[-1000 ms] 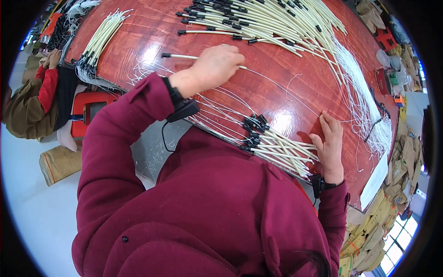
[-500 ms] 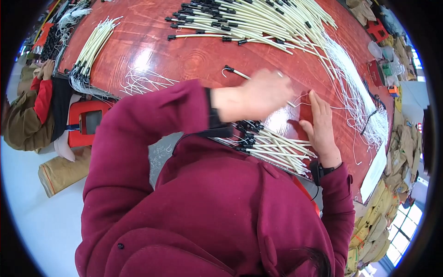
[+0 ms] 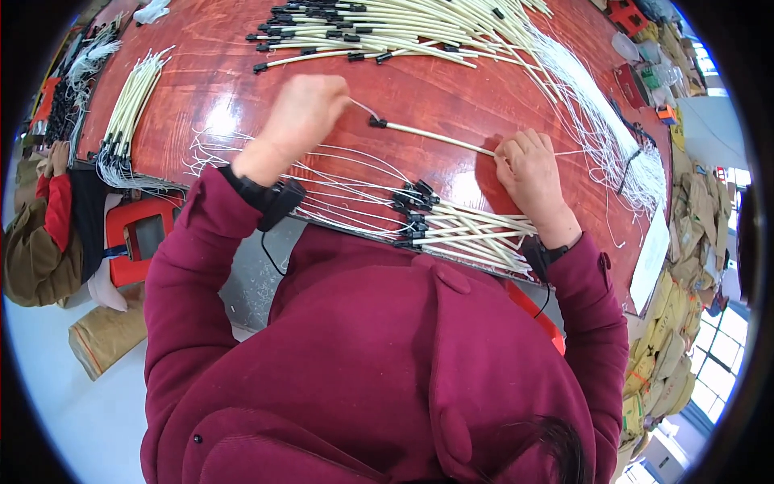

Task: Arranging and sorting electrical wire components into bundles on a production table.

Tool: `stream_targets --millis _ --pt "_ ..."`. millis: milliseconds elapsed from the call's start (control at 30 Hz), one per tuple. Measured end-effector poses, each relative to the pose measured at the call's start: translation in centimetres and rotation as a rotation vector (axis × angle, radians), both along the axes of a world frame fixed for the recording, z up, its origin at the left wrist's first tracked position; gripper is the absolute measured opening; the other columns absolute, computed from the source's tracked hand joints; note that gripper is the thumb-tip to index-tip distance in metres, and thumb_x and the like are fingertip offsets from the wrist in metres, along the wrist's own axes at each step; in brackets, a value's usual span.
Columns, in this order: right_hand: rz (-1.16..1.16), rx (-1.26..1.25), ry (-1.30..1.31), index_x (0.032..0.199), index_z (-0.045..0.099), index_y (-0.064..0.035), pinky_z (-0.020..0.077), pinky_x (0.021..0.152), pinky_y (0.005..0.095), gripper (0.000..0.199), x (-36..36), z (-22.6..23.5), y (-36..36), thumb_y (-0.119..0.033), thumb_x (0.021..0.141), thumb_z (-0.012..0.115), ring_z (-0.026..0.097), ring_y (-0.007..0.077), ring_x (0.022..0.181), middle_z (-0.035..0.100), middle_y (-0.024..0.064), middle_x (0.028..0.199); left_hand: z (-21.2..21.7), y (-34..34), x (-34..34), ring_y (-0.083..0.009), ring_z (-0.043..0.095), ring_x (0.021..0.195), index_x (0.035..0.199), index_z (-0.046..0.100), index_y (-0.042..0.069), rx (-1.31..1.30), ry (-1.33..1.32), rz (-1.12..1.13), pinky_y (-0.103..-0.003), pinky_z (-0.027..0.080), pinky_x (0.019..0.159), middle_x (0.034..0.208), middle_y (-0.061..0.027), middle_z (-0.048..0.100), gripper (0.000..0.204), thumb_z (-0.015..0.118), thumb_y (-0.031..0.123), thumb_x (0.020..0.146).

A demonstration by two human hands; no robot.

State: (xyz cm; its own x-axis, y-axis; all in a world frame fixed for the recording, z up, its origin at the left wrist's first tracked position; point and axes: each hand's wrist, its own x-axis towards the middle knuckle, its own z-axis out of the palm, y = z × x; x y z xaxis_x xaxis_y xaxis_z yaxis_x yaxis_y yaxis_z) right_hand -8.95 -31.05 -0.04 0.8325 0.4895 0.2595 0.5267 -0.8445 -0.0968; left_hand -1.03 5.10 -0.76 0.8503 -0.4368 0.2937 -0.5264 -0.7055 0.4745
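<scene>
Cream tube (image 3: 435, 137): between left hand (image 3: 310, 113), closed in a pinch on white cord (image 3: 364, 108) running to the tube's black tip (image 3: 376, 123), and right hand (image 3: 528, 165), closed on the tube's right end. Open room: bare red table (image 3: 451, 95), far side of tube. In the way: crossed tube bundle (image 3: 476, 230), along near edge; large tube heap (image 3: 403, 26), far; white cord hank (image 3: 647, 177), right; smaller tube bundle (image 3: 139, 97), left.

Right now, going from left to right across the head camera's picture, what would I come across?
Seated co-worker → small bundle of cream tubes → the wearer's left hand → single cream tube with a black end → right hand → tied end of white strings → brown sacks.
</scene>
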Motion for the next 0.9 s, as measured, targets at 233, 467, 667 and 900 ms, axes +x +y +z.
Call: stream_targets --millis 233,467,667,900 --pt "-0.031 0.092 0.142 0.083 0.061 -0.0063 0.0432 0.091 0.0416 0.015 -4.4 2.3 -5.1 -0.005 0.076 0.074 0.059 0.0288 0.090 0.063 0.0073 0.087 1.5 14.0 2.5 -0.0340 0.068 0.080 0.102 0.071 0.006 0.073 -0.136 0.501 -0.041 0.052 0.071 0.087 -0.0171 0.069 0.021 0.066 0.025 0.095" --pt "-0.061 0.192 0.507 0.097 0.067 -0.0041 0.0430 0.100 0.0424 0.022 -9.0 5.4 -6.5 -0.012 0.079 0.077 0.061 0.0290 0.102 0.069 0.0092 0.102 0.2 21.9 -3.1 -0.0344 0.066 0.095 0.101 0.071 0.000 0.316 0.077 0.388 -0.040 0.050 0.084 0.092 -0.0179 0.068 0.025 0.070 0.023 0.091" --pt "-0.186 0.192 0.197 0.124 0.065 -0.0025 0.0426 0.103 0.0438 0.039 -6.4 4.3 -7.8 -0.020 0.089 0.070 0.058 0.0348 0.113 0.064 0.0150 0.124 3.0 11.8 -3.1 -0.0339 0.065 0.099 0.107 0.072 0.003 0.145 -0.212 0.379 -0.041 0.050 0.091 0.099 -0.0139 0.070 0.026 0.074 0.020 0.088" --pt "-0.388 0.009 0.011 0.132 0.060 0.0035 0.0420 0.105 0.0449 0.044 -1.0 -0.9 -10.6 -0.022 0.097 0.062 0.054 0.0374 0.120 0.058 0.0182 0.138 3.2 -6.5 -2.3 -0.0341 0.064 0.101 0.102 0.069 0.002 0.000 0.091 -0.361 -0.041 0.051 0.089 0.102 -0.0134 0.068 0.020 0.072 0.015 0.087"
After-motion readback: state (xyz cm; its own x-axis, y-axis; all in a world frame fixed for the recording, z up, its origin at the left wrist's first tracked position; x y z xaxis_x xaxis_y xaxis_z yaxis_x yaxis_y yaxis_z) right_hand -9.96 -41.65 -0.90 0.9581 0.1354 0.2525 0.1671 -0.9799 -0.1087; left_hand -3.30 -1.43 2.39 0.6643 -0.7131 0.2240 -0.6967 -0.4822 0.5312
